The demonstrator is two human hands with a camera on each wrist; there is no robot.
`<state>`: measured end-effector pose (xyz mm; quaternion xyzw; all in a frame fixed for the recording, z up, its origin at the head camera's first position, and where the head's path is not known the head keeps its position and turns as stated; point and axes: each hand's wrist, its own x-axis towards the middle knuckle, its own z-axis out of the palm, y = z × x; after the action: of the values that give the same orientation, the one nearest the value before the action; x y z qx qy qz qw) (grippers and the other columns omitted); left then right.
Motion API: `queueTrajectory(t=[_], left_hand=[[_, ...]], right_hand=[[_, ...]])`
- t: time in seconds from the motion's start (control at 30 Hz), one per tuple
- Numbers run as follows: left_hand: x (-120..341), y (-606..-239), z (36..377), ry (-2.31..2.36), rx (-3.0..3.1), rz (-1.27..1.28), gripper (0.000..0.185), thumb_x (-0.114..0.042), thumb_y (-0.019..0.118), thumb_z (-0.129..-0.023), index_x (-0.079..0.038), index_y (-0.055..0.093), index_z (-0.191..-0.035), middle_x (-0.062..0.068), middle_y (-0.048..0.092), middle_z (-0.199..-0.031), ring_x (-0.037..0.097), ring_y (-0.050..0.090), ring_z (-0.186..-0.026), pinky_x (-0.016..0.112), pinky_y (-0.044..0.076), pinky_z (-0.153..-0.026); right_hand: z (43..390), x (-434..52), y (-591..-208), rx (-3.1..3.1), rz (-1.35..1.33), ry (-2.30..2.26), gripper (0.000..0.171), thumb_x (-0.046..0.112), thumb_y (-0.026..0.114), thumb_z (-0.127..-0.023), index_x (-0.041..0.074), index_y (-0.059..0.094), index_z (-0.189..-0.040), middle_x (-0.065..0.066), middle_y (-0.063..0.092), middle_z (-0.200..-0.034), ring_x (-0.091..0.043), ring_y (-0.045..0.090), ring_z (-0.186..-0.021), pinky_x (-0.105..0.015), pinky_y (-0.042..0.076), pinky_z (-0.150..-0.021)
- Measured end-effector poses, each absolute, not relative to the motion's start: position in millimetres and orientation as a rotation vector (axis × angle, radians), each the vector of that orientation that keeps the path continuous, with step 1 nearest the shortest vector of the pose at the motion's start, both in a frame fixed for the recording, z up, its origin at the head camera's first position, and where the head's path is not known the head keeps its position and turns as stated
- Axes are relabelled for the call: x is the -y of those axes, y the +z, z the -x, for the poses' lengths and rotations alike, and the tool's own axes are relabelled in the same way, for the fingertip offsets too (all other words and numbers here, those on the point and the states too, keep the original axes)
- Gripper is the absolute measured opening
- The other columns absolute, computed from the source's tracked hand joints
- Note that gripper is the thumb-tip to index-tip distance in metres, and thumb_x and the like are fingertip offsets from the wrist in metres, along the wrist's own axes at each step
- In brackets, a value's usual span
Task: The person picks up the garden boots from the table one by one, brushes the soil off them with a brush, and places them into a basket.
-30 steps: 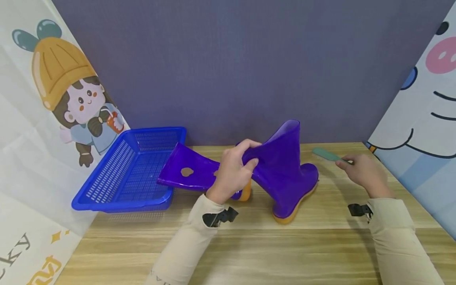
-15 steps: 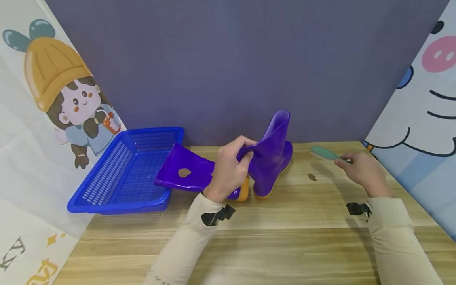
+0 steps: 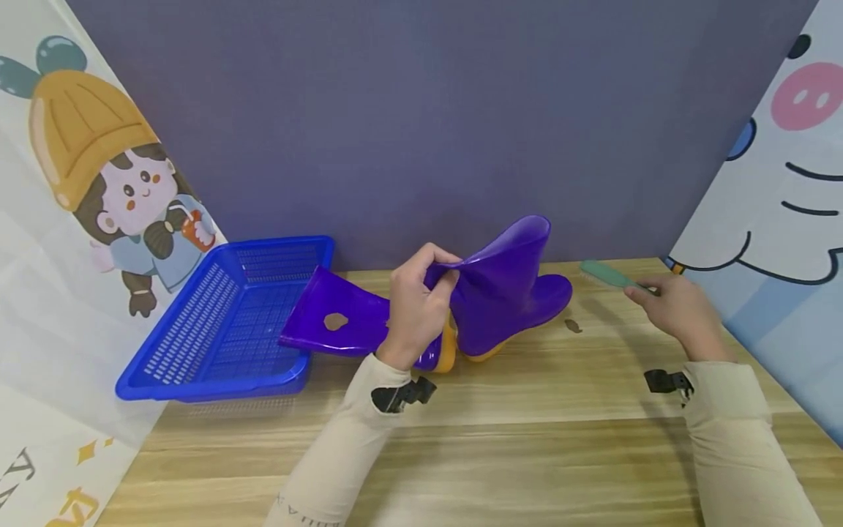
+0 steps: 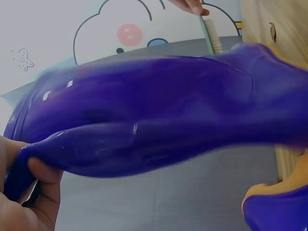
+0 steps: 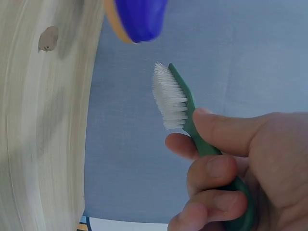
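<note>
Fingers (image 3: 440, 289) of the left hand (image 3: 415, 311) are curled tight, thumb against forefinger, pinching the soft top cuff of the purple rain boot (image 3: 503, 293); the shaft is folded flat in that pinch (left wrist view shows the rubber creased over the fingertips). The boot is tilted, yellow sole edge on the wooden table (image 3: 527, 439), toe pointing right toward the back. The right hand (image 3: 681, 315) grips the green brush (image 3: 609, 277) by its handle, fingers wrapped, thumb on top, white bristles clear of the boot toe with a gap between. A second purple boot (image 3: 342, 322) lies flat behind the left hand, its shaft overhanging the rim of the blue plastic basket (image 3: 217, 329). Small brown spot (image 3: 574, 326) on the table just right of the held boot. Bare table in front of both hands; backdrop close behind.
</note>
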<state>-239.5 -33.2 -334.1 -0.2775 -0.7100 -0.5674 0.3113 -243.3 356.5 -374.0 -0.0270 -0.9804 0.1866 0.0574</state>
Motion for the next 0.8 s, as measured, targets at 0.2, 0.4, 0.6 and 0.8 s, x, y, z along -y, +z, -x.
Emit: queueTrajectory(t=[0.2, 0.4, 0.6, 0.8], left_hand=[[24.8, -336.4, 243.2, -1.574, 1.834, 0.706, 0.015, 0.010, 0.067, -0.086, -0.004, 0.071, -0.089, 0.009, 0.077, -0.089, 0.016, 0.073, -0.088, 0.028, 0.059, -0.081], [13.6, -333.7, 245.2, -1.712, 1.753, 0.730, 0.013, 0.012, 0.065, -0.088, -0.001, 0.068, -0.088, 0.016, 0.076, -0.093, 0.022, 0.074, -0.092, 0.032, 0.060, -0.088], [4.1, -326.4, 247.2, -1.699, 1.734, 0.754, 0.014, 0.013, 0.066, -0.087, -0.001, 0.066, -0.085, 0.016, 0.077, -0.092, 0.022, 0.074, -0.093, 0.032, 0.059, -0.090], [-5.3, -320.7, 254.0, -1.709, 1.765, 0.772, 0.014, 0.010, 0.067, -0.089, -0.003, 0.065, -0.084, 0.014, 0.077, -0.093, 0.018, 0.074, -0.093, 0.030, 0.058, -0.091]], right_hand=[[243.2, -360.8, -367.7, 2.974, 0.075, 0.568, 0.064, 0.047, 0.048, -0.106, -0.008, 0.058, -0.136, -0.041, 0.058, -0.128, -0.058, 0.062, -0.104, -0.058, 0.054, -0.068], [241.6, -363.0, -363.4, 2.965, 0.061, 0.555, 0.063, 0.047, 0.047, -0.106, -0.008, 0.057, -0.136, -0.041, 0.058, -0.128, -0.059, 0.060, -0.107, -0.064, 0.052, -0.075], [238.7, -364.5, -363.0, 2.973, 0.069, 0.566, 0.066, 0.048, 0.044, -0.107, -0.009, 0.054, -0.139, -0.042, 0.057, -0.128, -0.059, 0.058, -0.110, -0.065, 0.050, -0.079], [237.1, -362.6, -363.4, 2.949, 0.073, 0.595, 0.065, 0.047, 0.045, -0.107, -0.009, 0.055, -0.138, -0.042, 0.058, -0.126, -0.059, 0.057, -0.109, -0.067, 0.049, -0.082]])
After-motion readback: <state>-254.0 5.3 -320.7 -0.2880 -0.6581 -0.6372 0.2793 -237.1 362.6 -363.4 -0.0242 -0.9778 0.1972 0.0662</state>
